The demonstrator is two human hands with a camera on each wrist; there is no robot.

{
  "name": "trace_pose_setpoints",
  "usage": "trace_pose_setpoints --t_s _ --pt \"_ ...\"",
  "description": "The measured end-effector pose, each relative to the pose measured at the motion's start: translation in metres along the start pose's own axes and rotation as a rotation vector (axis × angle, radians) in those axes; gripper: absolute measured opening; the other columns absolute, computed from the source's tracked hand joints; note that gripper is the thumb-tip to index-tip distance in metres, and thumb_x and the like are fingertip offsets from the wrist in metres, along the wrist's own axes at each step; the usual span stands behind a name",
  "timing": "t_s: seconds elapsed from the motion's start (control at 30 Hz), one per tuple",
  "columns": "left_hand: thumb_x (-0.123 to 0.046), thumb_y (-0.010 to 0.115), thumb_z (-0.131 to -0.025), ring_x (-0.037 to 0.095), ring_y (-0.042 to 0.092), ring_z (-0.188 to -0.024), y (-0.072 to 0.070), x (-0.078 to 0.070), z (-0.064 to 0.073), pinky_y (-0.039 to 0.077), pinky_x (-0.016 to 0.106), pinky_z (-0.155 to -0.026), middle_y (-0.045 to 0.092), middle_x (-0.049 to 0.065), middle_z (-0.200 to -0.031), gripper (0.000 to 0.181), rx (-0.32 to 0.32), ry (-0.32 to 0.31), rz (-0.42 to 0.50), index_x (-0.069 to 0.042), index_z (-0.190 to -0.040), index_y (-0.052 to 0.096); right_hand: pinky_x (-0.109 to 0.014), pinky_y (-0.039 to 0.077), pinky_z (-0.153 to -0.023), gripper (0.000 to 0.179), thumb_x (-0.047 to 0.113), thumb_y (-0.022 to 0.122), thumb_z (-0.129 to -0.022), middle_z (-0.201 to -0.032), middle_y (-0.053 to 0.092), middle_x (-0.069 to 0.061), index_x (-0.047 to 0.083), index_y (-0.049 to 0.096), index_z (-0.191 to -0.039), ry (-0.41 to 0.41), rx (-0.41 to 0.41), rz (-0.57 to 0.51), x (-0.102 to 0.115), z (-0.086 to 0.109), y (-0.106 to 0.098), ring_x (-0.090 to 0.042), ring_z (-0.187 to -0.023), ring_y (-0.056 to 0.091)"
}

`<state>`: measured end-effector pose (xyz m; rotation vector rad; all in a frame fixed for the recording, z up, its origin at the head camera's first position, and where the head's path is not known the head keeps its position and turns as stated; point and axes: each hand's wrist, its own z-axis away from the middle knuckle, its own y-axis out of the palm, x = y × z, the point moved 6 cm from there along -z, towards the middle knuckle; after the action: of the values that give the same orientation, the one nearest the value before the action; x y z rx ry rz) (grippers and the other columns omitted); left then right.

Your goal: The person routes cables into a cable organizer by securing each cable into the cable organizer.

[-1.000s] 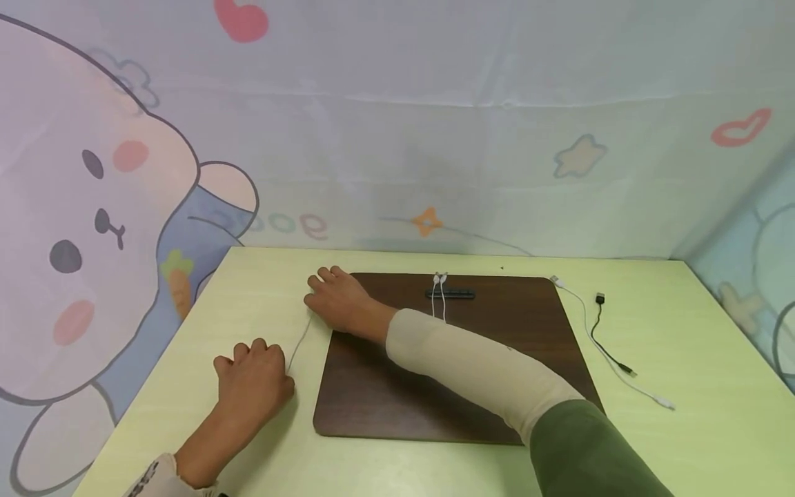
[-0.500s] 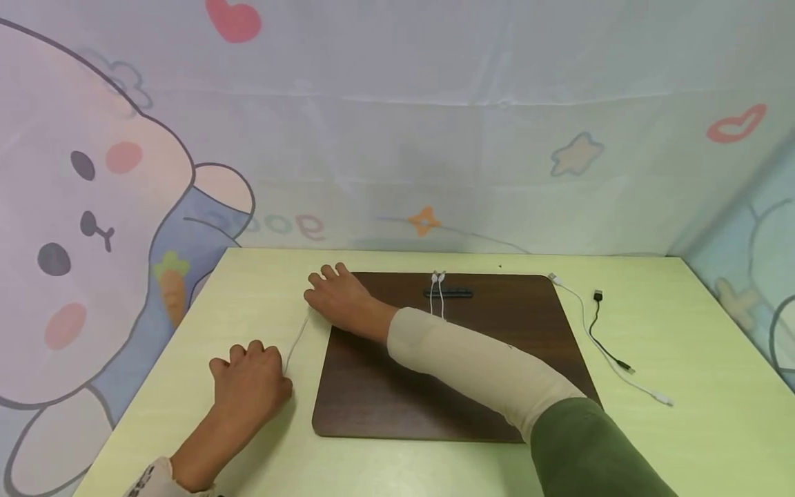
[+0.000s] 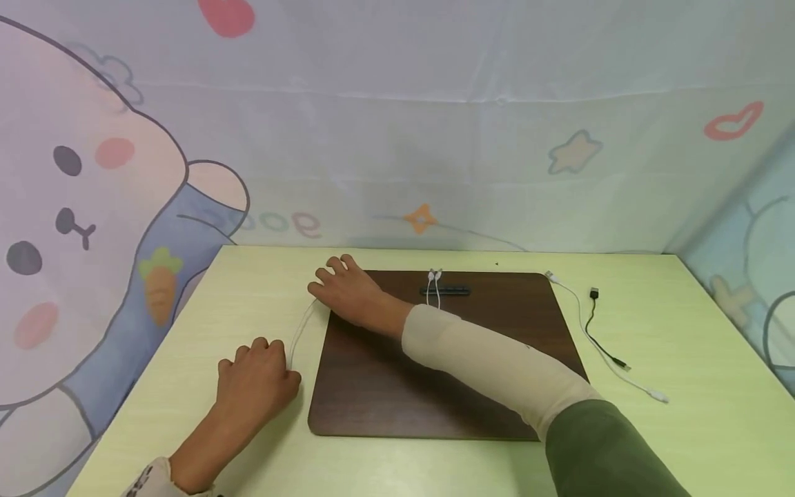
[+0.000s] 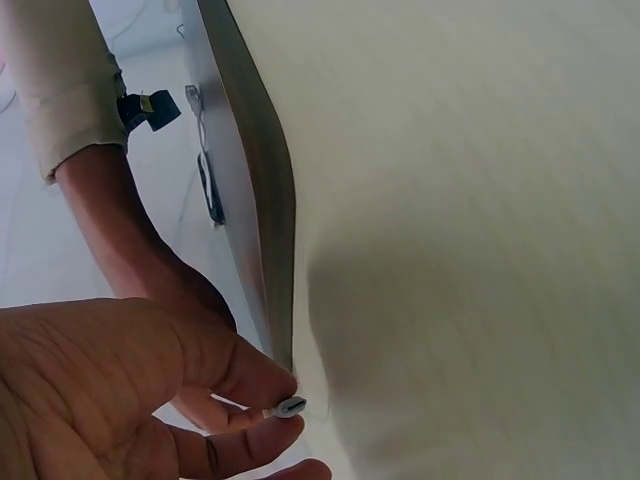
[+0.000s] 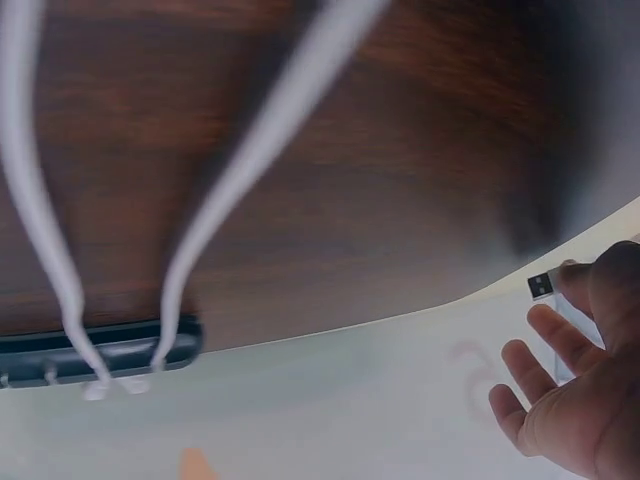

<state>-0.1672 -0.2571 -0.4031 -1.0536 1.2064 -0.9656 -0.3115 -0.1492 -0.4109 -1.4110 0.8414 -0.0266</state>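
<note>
A white USB cable (image 3: 297, 337) runs between both hands over the table, left of the dark brown board (image 3: 373, 411). My left hand (image 3: 256, 379) pinches its small connector (image 4: 290, 407) between thumb and finger. At the board's back left corner, my right hand (image 3: 348, 291) pinches the other end, a USB-A plug (image 5: 540, 287), with its remaining fingers spread. A black cable clip strip (image 3: 456, 291) lies near the board's back edge. Two white cables (image 3: 438, 295) are laid across it, their ends just past the edge; the right sleeve hides their lower parts.
Right of the board lie another white USB cable (image 3: 581, 310) and a short black USB cable (image 3: 594, 335). A printed cloth (image 3: 385, 138) hangs behind the pale yellow table (image 3: 695, 345). My right forearm crosses the board.
Both hands have shifted slightly right relative to the board. The cable between them now bows more, where it was nearly straight. The head view has turned a little.
</note>
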Motion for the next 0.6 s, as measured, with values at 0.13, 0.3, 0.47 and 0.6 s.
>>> trace_pose_setpoints --t_s 0.13,0.3,0.47,0.6 --pt "-0.014 0.064 -0.093 0.039 0.059 -0.087 -0.001 -0.009 0.001 0.047 0.061 -0.08 0.06 0.013 -0.088 0.015 -0.006 0.018 0.001 -0.006 -0.082 0.059 -0.045 0.046 -0.125 0.026 0.019 0.053 -0.121 -0.147 0.066 0.002 0.025 0.061 -0.146 0.009 -0.046 -0.012 -0.007 0.008 0.001 -0.027 -0.149 0.057" --pt "-0.017 0.067 -0.095 0.041 0.062 -0.091 0.0 -0.021 0.001 0.048 0.063 -0.082 0.061 0.013 -0.091 0.016 0.002 0.033 0.003 -0.006 -0.085 0.061 -0.045 0.047 -0.125 0.03 0.018 0.055 -0.12 -0.149 0.066 0.002 0.025 0.06 -0.149 0.019 -0.05 -0.032 -0.014 0.017 0.005 -0.027 -0.149 0.058" --pt "-0.019 0.068 -0.097 0.039 0.061 -0.092 0.002 -0.032 0.001 0.048 0.06 -0.079 0.061 0.012 -0.093 0.017 0.025 0.048 0.007 -0.007 -0.087 0.061 -0.045 0.048 -0.125 0.033 0.017 0.057 -0.119 -0.151 0.066 0.002 0.026 0.059 -0.151 0.038 -0.051 -0.065 -0.023 0.025 0.009 -0.028 -0.147 0.06" --pt "-0.016 0.066 -0.096 0.037 0.061 -0.089 0.003 -0.042 0.0 0.048 0.058 -0.077 0.06 0.011 -0.091 0.015 0.014 0.083 -0.003 -0.008 -0.086 0.06 -0.047 0.048 -0.124 0.035 0.015 0.057 -0.119 -0.15 0.066 0.002 0.026 0.059 -0.152 0.05 -0.048 -0.097 -0.031 0.031 0.013 -0.029 -0.146 0.059"
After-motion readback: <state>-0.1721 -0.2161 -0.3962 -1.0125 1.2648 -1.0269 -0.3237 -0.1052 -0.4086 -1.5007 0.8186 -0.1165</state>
